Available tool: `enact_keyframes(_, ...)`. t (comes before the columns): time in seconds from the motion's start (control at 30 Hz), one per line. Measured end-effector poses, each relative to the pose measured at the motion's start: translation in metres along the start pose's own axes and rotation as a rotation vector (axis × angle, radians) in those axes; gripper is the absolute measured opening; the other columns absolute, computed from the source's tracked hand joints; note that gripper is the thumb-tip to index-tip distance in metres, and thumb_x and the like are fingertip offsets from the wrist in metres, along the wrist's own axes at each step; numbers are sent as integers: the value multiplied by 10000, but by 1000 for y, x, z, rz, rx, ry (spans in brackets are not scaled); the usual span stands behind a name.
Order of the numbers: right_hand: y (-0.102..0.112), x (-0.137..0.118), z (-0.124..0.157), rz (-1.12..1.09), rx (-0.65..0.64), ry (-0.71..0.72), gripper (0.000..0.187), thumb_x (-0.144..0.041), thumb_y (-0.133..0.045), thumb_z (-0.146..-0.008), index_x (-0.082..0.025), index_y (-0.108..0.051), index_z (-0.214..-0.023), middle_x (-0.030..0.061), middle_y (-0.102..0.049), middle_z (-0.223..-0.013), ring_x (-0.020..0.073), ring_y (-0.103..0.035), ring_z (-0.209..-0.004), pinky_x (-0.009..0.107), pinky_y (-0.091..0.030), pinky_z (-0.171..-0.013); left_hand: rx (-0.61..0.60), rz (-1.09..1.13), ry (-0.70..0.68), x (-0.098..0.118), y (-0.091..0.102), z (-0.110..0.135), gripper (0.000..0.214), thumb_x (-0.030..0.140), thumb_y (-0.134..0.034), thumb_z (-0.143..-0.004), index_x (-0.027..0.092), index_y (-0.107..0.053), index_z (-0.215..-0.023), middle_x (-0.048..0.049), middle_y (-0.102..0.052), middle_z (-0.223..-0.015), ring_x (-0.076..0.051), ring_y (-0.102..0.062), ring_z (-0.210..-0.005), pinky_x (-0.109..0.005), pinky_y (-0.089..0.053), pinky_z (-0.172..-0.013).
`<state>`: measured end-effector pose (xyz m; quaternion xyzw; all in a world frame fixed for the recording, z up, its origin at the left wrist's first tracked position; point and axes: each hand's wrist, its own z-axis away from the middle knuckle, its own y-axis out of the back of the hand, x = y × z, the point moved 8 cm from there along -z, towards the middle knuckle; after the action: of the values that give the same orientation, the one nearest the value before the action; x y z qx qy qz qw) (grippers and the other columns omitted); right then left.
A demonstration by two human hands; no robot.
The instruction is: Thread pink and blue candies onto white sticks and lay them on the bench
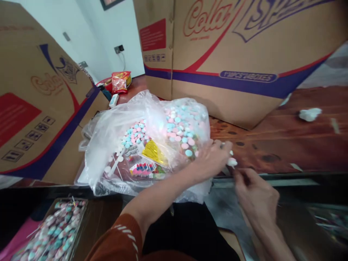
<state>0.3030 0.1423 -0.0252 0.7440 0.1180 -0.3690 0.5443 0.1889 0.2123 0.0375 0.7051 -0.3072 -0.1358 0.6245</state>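
A big clear plastic bag [108, 134] full of pink, blue and white lollipops lies on the wooden table [285, 141]. My left hand [213, 157] reaches across to the bag's right edge, fingers curled around white lollipops [232, 162]. My right hand [254, 195] sits just below and right of it, fingers pinched near a thin white stick; motion blur hides what it grips.
Large printed cardboard boxes stand at the left [35, 105] and behind [239, 54]. A tray of wrapped lollipops [51, 232] sits at the lower left. A crumpled white scrap [310, 114] lies on the table at right. Snack packets [119, 81] rest far back.
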Motion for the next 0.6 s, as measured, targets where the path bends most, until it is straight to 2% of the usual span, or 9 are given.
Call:
enact_keyframes(0.1,1,-1,-3,92,51,8,216,-346,-611,-799,-187,-741,-866,43,-570,-571,186,-495,-525,301,-329,-546,268,104,-54,-4,46,45,330,139,-378,-995,163,-584,-1251,-96,-660,-1134,-217,-594,-1058,-324,-494,-915)
enact_keyframes(0.17,-2,-7,-4,167,94,58,185,-320,-627,-805,-192,-750,-859,47,-580,-617,166,-441,-514,294,-273,-515,465,268,-3,-27,73,90,277,160,-413,-994,194,-646,-1140,-72,-692,-1010,-178,-629,-944,-291,-512,-872)
enact_keyframes(0.23,-5,-16,-3,213,137,157,196,-350,-638,-825,-201,-759,-865,79,-626,-741,169,-443,-547,289,-231,-492,636,385,221,-72,88,147,180,206,-500,-973,204,-678,-1002,-53,-691,-891,-164,-638,-830,-268,-515,-760)
enact_keyframes(0.33,3,-30,9,212,276,299,300,-451,-644,-846,-187,-770,-913,134,-633,-856,218,-515,-655,309,-268,-487,833,378,712,-147,93,250,174,262,-535,-948,193,-653,-840,-21,-659,-785,-145,-594,-710,-250,-468,-659)
enact_keyframes(0.37,8,-35,16,189,331,327,319,-457,-646,-850,-174,-770,-931,144,-630,-847,228,-527,-669,323,-301,-495,845,365,861,-166,91,281,190,279,-536,-943,187,-638,-811,-5,-635,-730,-134,-563,-657,-243,-439,-616)
enact_keyframes(0.4,14,-42,23,156,374,351,320,-446,-654,-853,-161,-770,-943,148,-631,-831,228,-533,-668,335,-339,-509,804,347,961,-181,88,305,200,287,-539,-936,185,-629,-789,13,-594,-665,-126,-527,-612,-240,-411,-588)
enact_keyframes(0.47,21,-62,42,68,386,424,269,-385,-672,-863,-147,-767,-947,143,-647,-818,201,-533,-625,336,-410,-541,709,325,1038,-201,83,333,230,325,-544,-930,183,-633,-771,29,-546,-618,-119,-482,-576,-241,-385,-576)
enact_keyframes(0.53,21,-92,65,-33,312,540,199,-309,-663,-892,-148,-758,-958,139,-675,-895,174,-569,-635,310,-466,-577,626,316,998,-208,79,335,196,352,-582,-910,189,-682,-866,12,-594,-709,-125,-511,-620,-249,-420,-631)
enact_keyframes(0.6,17,-124,92,-137,213,663,153,-230,-622,-930,-149,-742,-980,127,-676,-957,174,-628,-725,289,-500,-623,549,260,941,-208,76,320,201,338,-649,-866,208,-706,-1009,-18,-631,-837,-150,-562,-721,-274,-458,-728)
